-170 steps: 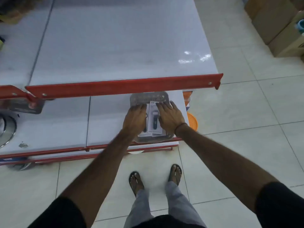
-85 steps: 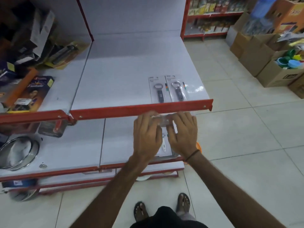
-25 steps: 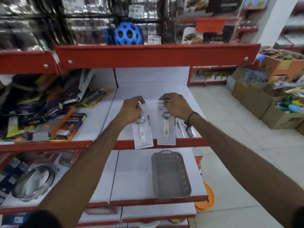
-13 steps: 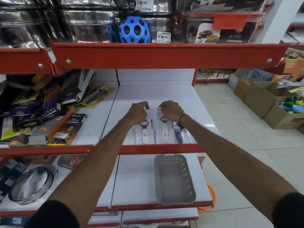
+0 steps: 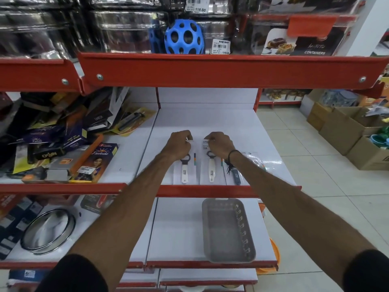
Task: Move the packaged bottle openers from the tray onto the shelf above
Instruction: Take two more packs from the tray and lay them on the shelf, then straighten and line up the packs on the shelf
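Observation:
Two packaged bottle openers with white handles lie flat on the white shelf (image 5: pixel 210 123), side by side near its red front edge. My left hand (image 5: pixel 179 143) pinches the top of the left opener pack (image 5: pixel 184 170). My right hand (image 5: pixel 219 143) pinches the top of the right opener pack (image 5: pixel 211 170). Right of them lie a dark-handled opener pack (image 5: pixel 236 177) and another pack (image 5: pixel 255 160), partly hidden by my right forearm. The grey tray (image 5: pixel 228 228) sits empty on the shelf below.
The upper shelf's red front lip (image 5: pixel 210 69) overhangs, with steel containers and a blue ball (image 5: pixel 184 37) above it. Boxed goods (image 5: pixel 63 144) crowd the left bay. A steel-rimmed lid (image 5: pixel 49 230) lies lower left. Cardboard boxes (image 5: pixel 347 131) stand on the floor at right.
Both hands carried the two white-handled opener packs forward and down from above the shelf edge. The packs now lie flat on the shelf, still pinched at their tops.

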{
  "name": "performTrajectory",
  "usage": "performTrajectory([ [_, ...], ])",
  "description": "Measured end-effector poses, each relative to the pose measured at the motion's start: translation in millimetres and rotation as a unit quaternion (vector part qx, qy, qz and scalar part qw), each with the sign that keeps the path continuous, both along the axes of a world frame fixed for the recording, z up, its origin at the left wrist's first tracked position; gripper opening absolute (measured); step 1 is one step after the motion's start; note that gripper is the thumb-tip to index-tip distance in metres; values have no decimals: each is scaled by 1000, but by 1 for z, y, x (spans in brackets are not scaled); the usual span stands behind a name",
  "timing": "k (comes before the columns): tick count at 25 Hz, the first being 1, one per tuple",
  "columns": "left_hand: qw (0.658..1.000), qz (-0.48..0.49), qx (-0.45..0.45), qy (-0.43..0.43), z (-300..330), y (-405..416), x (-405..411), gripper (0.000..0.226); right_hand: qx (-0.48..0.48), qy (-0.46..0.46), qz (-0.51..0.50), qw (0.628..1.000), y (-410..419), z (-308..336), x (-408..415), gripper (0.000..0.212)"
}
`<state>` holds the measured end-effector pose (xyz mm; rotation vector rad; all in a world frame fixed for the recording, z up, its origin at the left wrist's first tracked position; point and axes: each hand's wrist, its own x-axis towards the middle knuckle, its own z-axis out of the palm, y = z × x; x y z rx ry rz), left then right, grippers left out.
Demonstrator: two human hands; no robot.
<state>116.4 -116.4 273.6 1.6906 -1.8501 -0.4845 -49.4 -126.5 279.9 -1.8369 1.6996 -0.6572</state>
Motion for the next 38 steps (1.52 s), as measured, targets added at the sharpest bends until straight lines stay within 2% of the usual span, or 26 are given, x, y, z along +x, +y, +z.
performTrajectory([
  [9, 1000, 15, 3, 11, -2, 0, -13, 22, 20, 13, 9, 1000, -4, 6, -4, 42],
  [15, 1000, -9, 2, -14, -2, 2, -23, 18, -2, 45, 15, 999, 4, 2, -8, 39],
  [19, 995, -35, 52, -78, -11, 3, -14, 40, -23, 216, 80, 973, 12, -7, -17, 52],
  [22, 992, -57, 78, -77, -14, 16, 2, 51, -49, 183, 88, 978, 18, -9, -31, 44],
  [24, 986, -84, 126, -66, -11, 27, 12, 59, -43, 166, 98, 980, 20, -10, -41, 38],
  [25, 979, -98, 153, -89, -9, 34, 15, 64, -28, 170, 113, 979, 20, -11, -45, 37],
  [28, 959, -132, 198, -155, -7, 45, 19, 74, 44, 166, 164, 971, 22, -14, -50, 47],
  [33, 951, -148, 197, -188, -7, 41, 20, 74, 70, 196, 196, 958, 21, -20, -53, 75],
  [38, 953, -156, 190, -174, -12, 43, 22, 73, 63, 204, 203, 956, 23, -21, -52, 75],
])
